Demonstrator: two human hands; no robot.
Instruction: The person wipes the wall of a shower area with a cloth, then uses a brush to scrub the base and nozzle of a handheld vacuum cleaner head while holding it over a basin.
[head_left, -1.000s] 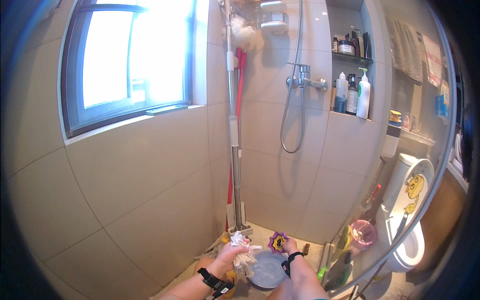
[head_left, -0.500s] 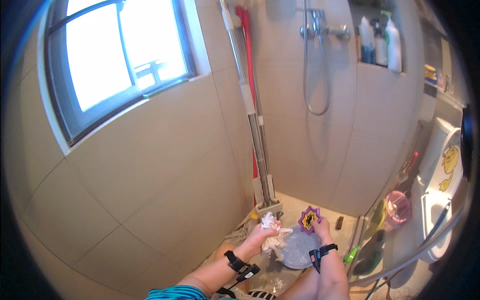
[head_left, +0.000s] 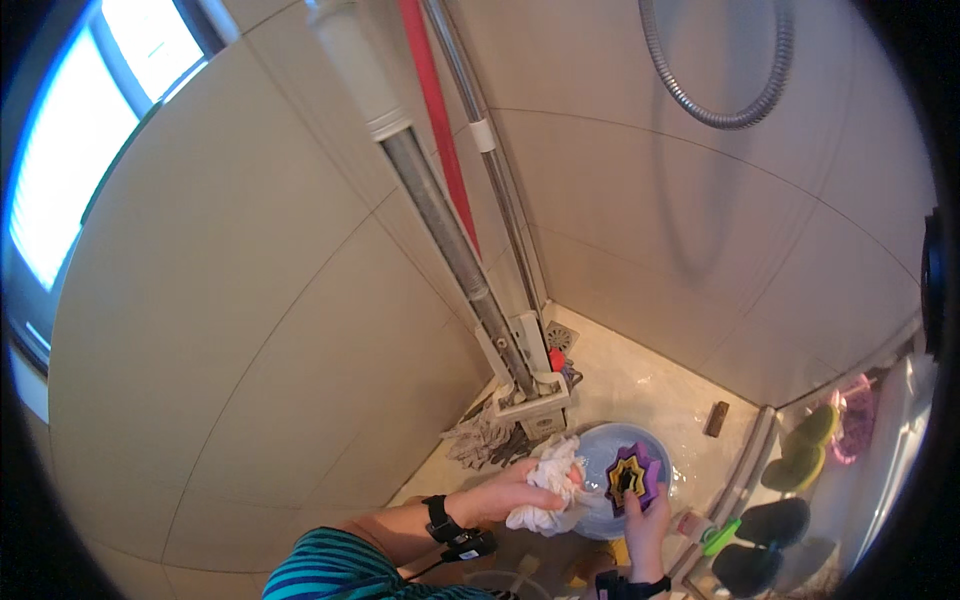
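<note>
My left hand (head_left: pixel 508 494) is closed around a crumpled, whitish wet-looking cloth (head_left: pixel 552 470). Pinched in my right hand (head_left: pixel 648 522) is a star-shaped piece (head_left: pixel 649 463) with a purple outer ring, a yellow band and a dark centre; its exact kind is unclear. Both are held over the near part of a round light-blue basin (head_left: pixel 597 450), which stands on the floor with water in it. The cloth partly covers the basin's left side.
A flat mop (head_left: pixel 440 220) and poles lean in the corner beside a grey string mop head (head_left: pixel 480 438). A small brown block (head_left: pixel 716 419) lies on the wet floor by the raised sill. Beyond it are green slippers (head_left: pixel 800 450), dark slippers (head_left: pixel 775 525) and a pink basket (head_left: pixel 853 418). A shower hose (head_left: pixel 735 120) hangs above.
My view has tilted down and moved closer to the floor and basin. Both hands keep their hold; the star-shaped piece is now lower, over the basin, and nearer the cloth.
</note>
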